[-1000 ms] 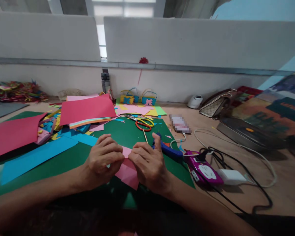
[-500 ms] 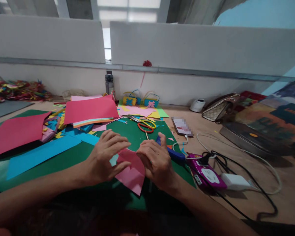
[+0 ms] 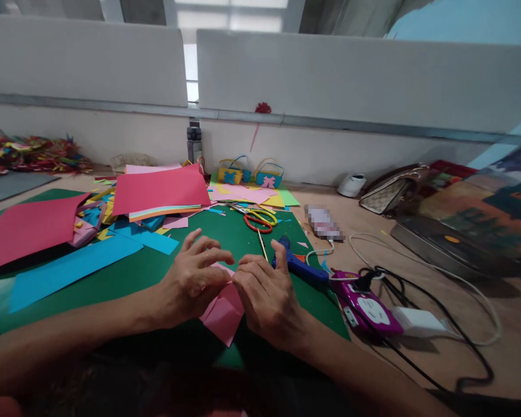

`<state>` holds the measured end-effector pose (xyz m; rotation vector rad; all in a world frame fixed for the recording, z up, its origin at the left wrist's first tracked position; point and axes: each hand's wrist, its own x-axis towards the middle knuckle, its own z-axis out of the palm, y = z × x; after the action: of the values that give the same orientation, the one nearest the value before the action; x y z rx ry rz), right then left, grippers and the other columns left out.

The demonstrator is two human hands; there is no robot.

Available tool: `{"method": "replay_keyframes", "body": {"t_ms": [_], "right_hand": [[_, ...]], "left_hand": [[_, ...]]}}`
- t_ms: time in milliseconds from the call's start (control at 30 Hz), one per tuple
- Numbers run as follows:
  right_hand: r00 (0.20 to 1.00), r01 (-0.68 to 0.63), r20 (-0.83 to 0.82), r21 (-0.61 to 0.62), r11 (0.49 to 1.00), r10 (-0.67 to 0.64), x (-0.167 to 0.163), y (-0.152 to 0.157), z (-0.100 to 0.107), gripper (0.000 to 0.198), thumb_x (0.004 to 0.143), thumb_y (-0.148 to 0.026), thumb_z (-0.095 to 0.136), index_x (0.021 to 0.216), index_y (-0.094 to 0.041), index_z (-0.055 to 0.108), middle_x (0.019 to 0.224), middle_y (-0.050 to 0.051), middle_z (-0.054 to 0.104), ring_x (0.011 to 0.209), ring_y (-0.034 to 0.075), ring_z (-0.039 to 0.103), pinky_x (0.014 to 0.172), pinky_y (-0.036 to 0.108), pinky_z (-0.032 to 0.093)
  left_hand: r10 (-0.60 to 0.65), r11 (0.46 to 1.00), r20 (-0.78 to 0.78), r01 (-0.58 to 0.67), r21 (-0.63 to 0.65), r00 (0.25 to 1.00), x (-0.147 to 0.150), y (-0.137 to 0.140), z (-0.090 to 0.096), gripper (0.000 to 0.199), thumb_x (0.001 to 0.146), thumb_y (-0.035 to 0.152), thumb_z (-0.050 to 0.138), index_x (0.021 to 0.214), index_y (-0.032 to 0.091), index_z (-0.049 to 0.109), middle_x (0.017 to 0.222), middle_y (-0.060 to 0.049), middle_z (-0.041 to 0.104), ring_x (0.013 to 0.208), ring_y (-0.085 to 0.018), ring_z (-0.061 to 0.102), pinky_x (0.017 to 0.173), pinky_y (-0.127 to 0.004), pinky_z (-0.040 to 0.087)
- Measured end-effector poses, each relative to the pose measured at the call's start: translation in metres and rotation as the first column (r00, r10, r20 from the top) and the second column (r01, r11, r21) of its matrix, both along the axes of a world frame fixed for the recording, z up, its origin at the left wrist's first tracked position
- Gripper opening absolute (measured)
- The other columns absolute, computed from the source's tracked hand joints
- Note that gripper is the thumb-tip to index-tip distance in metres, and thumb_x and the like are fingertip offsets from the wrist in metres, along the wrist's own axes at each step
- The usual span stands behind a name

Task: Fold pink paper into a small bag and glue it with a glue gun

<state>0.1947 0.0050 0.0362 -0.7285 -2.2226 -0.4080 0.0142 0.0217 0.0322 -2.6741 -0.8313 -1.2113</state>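
Observation:
A piece of pink paper (image 3: 223, 315) is held between my two hands above a green cutting mat (image 3: 319, 315). My left hand (image 3: 189, 284) pinches it at its upper edge with thumb and index finger, the other fingers loosely bent. Curled over the right side of the same edge, my right hand (image 3: 269, 301) grips the paper with its thumb raised. The fingertips of both hands nearly meet and hide part of the paper. Just beyond my right hand lie a blue glue gun (image 3: 308, 270), a thin wooden stick (image 3: 263, 245) and scissors (image 3: 259, 221) with red and yellow handles.
Red sheets (image 3: 160, 188) and blue strips (image 3: 78, 272) cover the left side. Small paper bags (image 3: 268, 180) stand at the back. A phone (image 3: 323, 222), a purple power strip (image 3: 367, 310), cables and a grey case (image 3: 438, 246) lie to the right.
My left thumb and index finger have closed on the paper's upper edge, where they were apart before. My right hand has shifted slightly left and the paper has turned and folded more.

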Motion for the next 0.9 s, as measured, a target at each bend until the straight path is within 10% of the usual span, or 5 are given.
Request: {"method": "replay_keyframes", "body": {"t_ms": [900], "right_hand": [[0.990, -0.015, -0.144, -0.049, 0.999, 0.008, 0.0070, 0.0011, 0.0031, 0.020, 0.086, -0.008, 0.038, 0.086, -0.016, 0.057, 0.079, 0.004, 0.066, 0.087, 0.016, 0.061, 0.103, 0.050, 0.015]], "left_hand": [[0.051, 0.999, 0.010, -0.051, -0.014, 0.999, -0.0001, 0.0020, -0.0008, 0.018, 0.084, 0.018, 0.051, 0.074, 0.023, 0.065, 0.105, 0.000, 0.067, 0.098, -0.019, 0.053, 0.099, -0.052, 0.025]]}}
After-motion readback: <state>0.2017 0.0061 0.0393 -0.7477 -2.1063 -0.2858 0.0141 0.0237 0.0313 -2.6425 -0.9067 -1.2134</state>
